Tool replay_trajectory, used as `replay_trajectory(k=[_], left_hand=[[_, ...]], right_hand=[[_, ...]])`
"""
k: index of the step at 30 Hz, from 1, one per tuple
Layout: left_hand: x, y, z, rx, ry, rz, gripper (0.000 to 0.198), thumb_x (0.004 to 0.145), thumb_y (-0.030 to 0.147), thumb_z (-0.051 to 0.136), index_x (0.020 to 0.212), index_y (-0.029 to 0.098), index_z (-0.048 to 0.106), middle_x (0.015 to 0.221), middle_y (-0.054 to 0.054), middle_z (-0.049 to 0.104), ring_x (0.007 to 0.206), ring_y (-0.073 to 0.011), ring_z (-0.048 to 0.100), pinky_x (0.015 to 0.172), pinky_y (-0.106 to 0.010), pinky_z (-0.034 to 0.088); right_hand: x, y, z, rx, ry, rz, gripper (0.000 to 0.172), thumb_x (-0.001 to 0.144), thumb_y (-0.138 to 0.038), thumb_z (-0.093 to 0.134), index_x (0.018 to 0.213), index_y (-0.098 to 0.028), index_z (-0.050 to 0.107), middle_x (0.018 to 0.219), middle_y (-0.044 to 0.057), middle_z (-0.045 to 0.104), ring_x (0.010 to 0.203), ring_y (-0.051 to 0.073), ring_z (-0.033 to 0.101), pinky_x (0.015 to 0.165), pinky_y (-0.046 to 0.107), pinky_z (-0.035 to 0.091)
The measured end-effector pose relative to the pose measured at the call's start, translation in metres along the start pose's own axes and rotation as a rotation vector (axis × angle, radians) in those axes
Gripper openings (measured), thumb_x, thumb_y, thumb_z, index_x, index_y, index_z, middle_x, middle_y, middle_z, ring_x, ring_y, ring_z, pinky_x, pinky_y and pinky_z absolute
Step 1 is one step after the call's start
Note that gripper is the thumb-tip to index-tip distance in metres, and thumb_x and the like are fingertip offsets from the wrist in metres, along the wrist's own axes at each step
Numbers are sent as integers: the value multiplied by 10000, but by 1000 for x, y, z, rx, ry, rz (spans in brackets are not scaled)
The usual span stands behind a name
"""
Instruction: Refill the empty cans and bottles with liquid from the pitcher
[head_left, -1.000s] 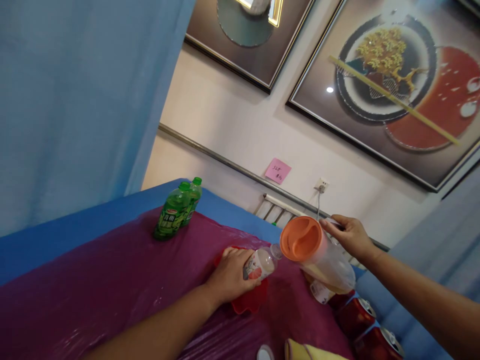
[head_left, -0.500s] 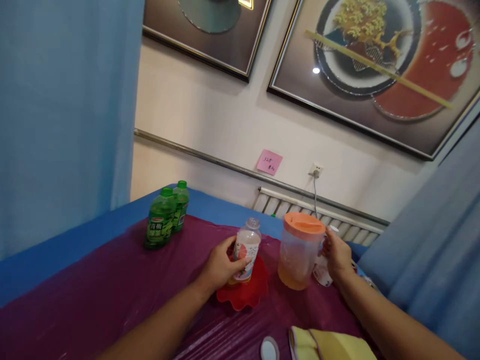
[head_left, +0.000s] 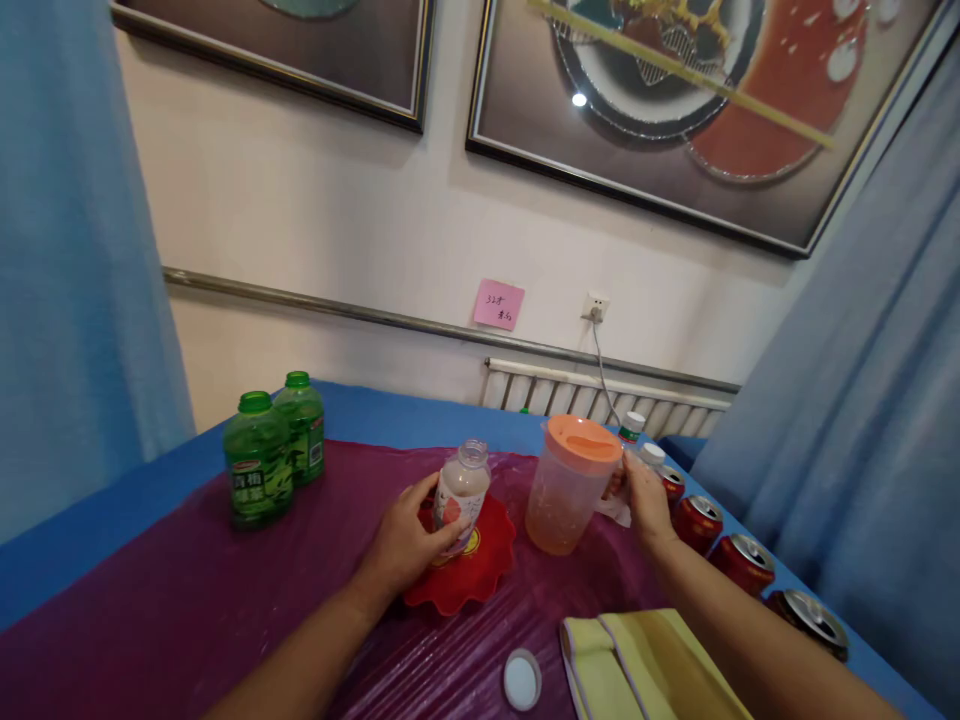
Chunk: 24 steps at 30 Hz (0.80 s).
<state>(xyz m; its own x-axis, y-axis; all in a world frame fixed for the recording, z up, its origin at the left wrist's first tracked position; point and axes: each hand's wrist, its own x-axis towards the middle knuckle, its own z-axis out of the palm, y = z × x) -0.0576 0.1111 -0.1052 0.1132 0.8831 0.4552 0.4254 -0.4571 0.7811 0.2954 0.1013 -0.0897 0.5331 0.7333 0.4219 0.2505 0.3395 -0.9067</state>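
An uncapped clear bottle with a printed label stands over the red scalloped plate, and my left hand is wrapped round its left side. To the right, my right hand grips the handle of a translucent pitcher. The pitcher has an orange lid and amber liquid in its lower part; it is close to upright. A white cap lies on the purple sheet in front of the plate.
Two open green bottles stand at the left. A folded yellow cloth lies at the front right. Several red cans line the right edge, with white-capped bottles behind my right hand. Blue curtains hang at both sides.
The view has turned right and down, bringing the cans and white-capped bottles into sight. Both hands keep their holds on the bottle and the pitcher.
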Motion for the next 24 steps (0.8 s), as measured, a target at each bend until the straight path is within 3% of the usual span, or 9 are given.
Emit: replay_trajectory(k=[3,5,6,9,11,13,18,21,24], left_hand=[[1,4,-2,31,12,-8,639,677,394,751,1258,166,614,1181,-116,740,1014,-288,717,924,-444,568],[1,7,-3,32,22,-1,605,679,394,749,1232,180,623,1151,-96,751,986,-279,723,894,-426,579],[1,9,-3,32,21,6,590,681,393,749,1220,188,627,1134,-84,756,971,-273,726,878,-414,584],[1,12,-3,38,4,22,574,693,397,750,1216,195,626,1111,-70,760,954,-261,728,858,-391,587],[0,13,-3,43,-1,23,581,696,403,750,1220,189,620,1114,-74,757,958,-259,726,866,-392,584],[0,13,-2,41,6,21,592,690,408,750,1221,186,615,1125,-80,753,969,-263,723,876,-400,581],[-3,11,-3,52,35,16,609,685,400,747,1231,175,601,1175,-106,736,1027,-281,708,925,-441,564],[-4,11,-4,61,45,14,604,676,375,756,1226,177,604,1184,-111,732,1038,-283,703,933,-447,559],[-5,13,-4,59,27,11,612,668,354,765,1235,193,602,1180,-101,733,1036,-277,704,933,-441,558]], right_hand=[[-21,-10,-15,-96,212,-47,448,767,-627,666,890,-203,589,837,26,638,802,200,592,710,295,483],[-52,-18,-21,-127,212,-147,371,833,-528,648,1014,-211,581,942,42,642,861,203,598,763,302,484],[-71,-21,-22,-172,86,-202,288,862,-465,636,997,-214,592,938,45,646,857,204,599,771,304,483],[-131,-24,-16,-311,-544,-303,122,907,-298,570,982,-224,632,1003,62,675,904,203,629,788,296,498],[-161,-16,-7,-416,-817,-389,233,834,-298,667,1054,-228,641,1119,73,681,1014,230,628,880,324,490],[-178,-3,2,-576,-980,-486,404,752,-373,777,1110,-238,646,1181,71,685,1019,253,635,884,341,484],[-179,24,22,-888,-1121,-681,197,837,-320,730,993,-226,653,989,31,723,816,207,651,701,281,459],[-174,28,30,-926,-1117,-758,179,807,-321,747,914,-223,642,863,12,711,733,195,631,634,272,433],[-173,27,34,-916,-1064,-791,47,864,-264,665,867,-233,630,843,-3,702,723,179,626,631,265,429]])
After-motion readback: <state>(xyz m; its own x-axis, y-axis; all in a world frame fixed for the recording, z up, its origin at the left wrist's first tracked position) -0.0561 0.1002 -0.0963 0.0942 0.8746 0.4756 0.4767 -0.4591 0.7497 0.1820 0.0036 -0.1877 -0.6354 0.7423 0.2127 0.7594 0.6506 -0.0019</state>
